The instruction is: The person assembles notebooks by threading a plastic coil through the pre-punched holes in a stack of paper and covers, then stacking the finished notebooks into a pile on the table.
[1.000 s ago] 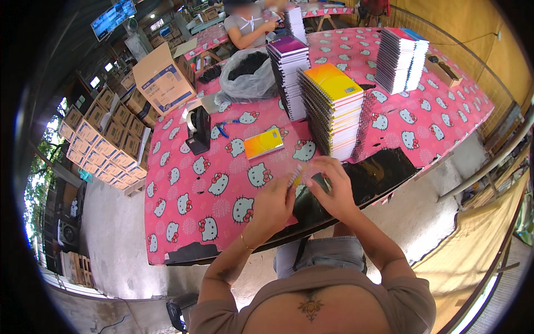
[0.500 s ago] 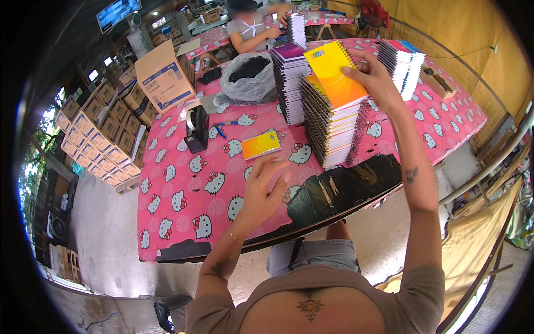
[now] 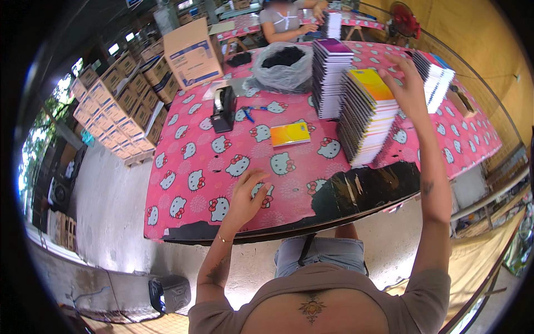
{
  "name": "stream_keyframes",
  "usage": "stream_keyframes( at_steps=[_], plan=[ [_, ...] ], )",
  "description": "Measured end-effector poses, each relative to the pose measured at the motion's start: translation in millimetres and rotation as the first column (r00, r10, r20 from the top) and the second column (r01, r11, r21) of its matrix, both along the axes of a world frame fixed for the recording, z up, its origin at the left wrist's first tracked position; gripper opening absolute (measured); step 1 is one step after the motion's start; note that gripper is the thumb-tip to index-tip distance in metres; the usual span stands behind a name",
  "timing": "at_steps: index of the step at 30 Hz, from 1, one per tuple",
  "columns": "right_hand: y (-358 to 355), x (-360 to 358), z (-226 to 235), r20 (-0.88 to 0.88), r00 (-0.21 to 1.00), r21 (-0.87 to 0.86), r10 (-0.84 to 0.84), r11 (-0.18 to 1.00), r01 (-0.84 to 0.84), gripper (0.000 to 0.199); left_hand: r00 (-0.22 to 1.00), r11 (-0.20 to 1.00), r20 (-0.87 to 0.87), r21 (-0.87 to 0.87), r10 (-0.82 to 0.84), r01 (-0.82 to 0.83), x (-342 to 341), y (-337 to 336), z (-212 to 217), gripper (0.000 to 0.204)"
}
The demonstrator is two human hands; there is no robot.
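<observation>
A tall stack of spiral notebooks (image 3: 367,119) with yellow-orange covers stands right of the middle of the pink table. At its top right corner is my right hand (image 3: 409,92), open, thumb and fingers apart, holding nothing; whether the thumb touches the top cover I cannot tell. My left hand (image 3: 247,196) hovers low over the table near its front edge, open and empty, fingers slightly curled. Beyond it lies a single small yellow-orange notebook (image 3: 290,134), flat on the tablecloth. Close behind the yellow stack rises a stack of purple-covered notebooks (image 3: 328,83).
A black tape dispenser (image 3: 223,111) and blue-handled pliers (image 3: 248,114) lie left. Behind are a plastic bag of black coils (image 3: 281,69) and an open carton (image 3: 192,55). Another notebook stack (image 3: 434,78) stands right. A co-worker (image 3: 283,25) works at the far table.
My right hand has let go of the yellow notebook, which now lies level on the stack. My left hand has drawn back toward the front edge. The view has shifted.
</observation>
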State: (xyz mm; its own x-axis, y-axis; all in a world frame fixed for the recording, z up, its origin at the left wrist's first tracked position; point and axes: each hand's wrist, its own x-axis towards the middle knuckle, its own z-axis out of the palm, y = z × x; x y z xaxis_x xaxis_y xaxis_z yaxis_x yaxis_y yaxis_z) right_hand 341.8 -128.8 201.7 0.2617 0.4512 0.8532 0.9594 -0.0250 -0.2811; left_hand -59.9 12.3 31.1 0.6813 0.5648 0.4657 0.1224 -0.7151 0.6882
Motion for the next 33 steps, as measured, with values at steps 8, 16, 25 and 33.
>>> stream_keyframes(
  at_steps=[8,16,25,33],
  plan=[
    [63.6,-222.6,-218.3,-0.425,0.443,-0.468,0.789,0.228,-0.854,0.040,0.999,0.996,-0.040,0.092,0.016,-0.012,75.9,114.7,28.6,0.029],
    [180.5,-330.7,-273.2,-0.568,0.187,-0.301,0.801,0.010,-0.954,0.036,0.984,0.952,-0.063,0.269,0.167,-0.144,158.2,295.8,50.5,0.025],
    [242.9,-364.0,-253.0,-0.509,0.422,-0.555,0.750,0.089,-0.827,0.031,0.926,0.890,-0.223,0.414,0.304,-0.192,205.3,430.2,63.2,0.024],
    [250.9,-368.7,-253.0,-0.485,0.452,-0.476,0.748,0.208,-0.855,0.029,0.750,0.816,-0.499,0.570,0.434,-0.094,219.3,564.9,66.9,0.025]
  ],
)
